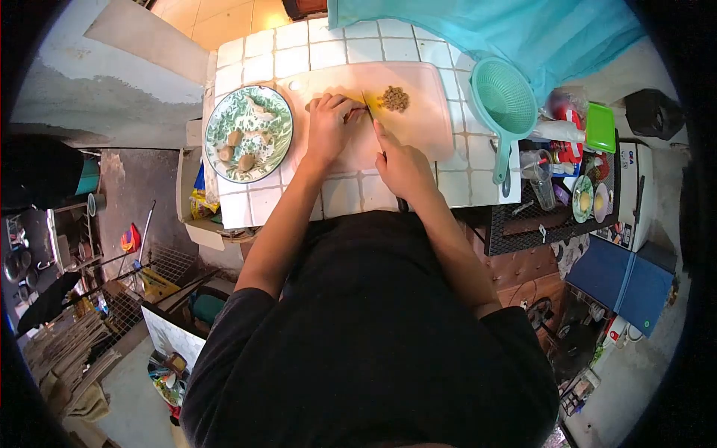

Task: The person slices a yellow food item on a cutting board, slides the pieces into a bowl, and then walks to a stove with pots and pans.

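Note:
My right hand (403,170) is wrapped round the handle of a knife (368,106), its blade pointing away from me over the pale pink cutting board (426,138). My left hand (334,123) lies on the board with curled fingers, pressing a small brown piece of food beside the blade; the fingers mostly hide it. Just right of the knife tip sits a pile of finely chopped brown food (394,98). On the left, a green-and-white patterned plate (286,136) carries several roundish brown pieces (234,139) and some pale bits (258,110).
A turquoise strainer (506,93) rests at the right of the white tiled counter (474,179), near a blue cloth (508,30). Beyond the right edge, a black mesh rack (515,224) holds cups, small plates and a green-lidded container (600,127). A cardboard box (196,228) stands at the left.

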`<state>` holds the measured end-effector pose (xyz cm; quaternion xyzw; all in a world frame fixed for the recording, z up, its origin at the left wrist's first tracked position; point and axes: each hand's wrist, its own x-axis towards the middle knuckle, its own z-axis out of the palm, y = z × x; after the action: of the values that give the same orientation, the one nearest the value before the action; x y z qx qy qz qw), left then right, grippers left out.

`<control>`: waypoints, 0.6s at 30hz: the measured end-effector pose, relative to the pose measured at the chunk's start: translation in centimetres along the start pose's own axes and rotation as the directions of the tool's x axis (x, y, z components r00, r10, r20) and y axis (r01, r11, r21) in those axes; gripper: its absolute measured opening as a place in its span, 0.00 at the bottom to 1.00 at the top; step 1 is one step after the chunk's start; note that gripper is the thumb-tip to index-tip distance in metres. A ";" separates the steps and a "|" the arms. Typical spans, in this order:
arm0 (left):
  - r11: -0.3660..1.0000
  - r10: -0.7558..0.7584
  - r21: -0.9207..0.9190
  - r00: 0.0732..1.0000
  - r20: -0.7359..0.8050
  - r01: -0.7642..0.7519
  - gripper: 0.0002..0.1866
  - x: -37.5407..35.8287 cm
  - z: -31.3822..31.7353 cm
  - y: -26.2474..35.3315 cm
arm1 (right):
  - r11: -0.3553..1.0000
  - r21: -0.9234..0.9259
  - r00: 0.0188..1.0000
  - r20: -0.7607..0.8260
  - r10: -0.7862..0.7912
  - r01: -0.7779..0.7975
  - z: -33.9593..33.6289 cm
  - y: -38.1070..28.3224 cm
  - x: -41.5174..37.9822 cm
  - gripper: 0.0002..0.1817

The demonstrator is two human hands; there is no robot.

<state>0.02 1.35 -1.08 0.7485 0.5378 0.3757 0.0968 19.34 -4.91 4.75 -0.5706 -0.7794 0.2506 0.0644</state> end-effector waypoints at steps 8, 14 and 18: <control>0.996 -0.056 -0.076 0.998 0.003 0.056 0.06 -0.1 0.1 -0.1 | 1.000 0.001 0.999 -0.046 0.019 -0.019 0.3 1.5 -0.9 0.40; 0.997 -0.053 -0.063 0.998 -0.028 0.051 0.07 0.0 0.1 -0.1 | 1.000 0.016 0.999 -0.031 -0.015 0.015 -0.8 0.8 -1.2 0.40; 0.991 -0.074 -0.108 0.997 -0.005 0.073 0.07 -0.1 -0.2 -0.2 | 0.999 -0.043 1.000 -0.004 -0.010 0.010 -1.2 0.0 -0.8 0.39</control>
<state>-0.29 1.33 -1.12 0.7202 0.5445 0.4035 0.1484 20.10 -5.29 5.99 -0.5686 -0.7872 0.2322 0.0550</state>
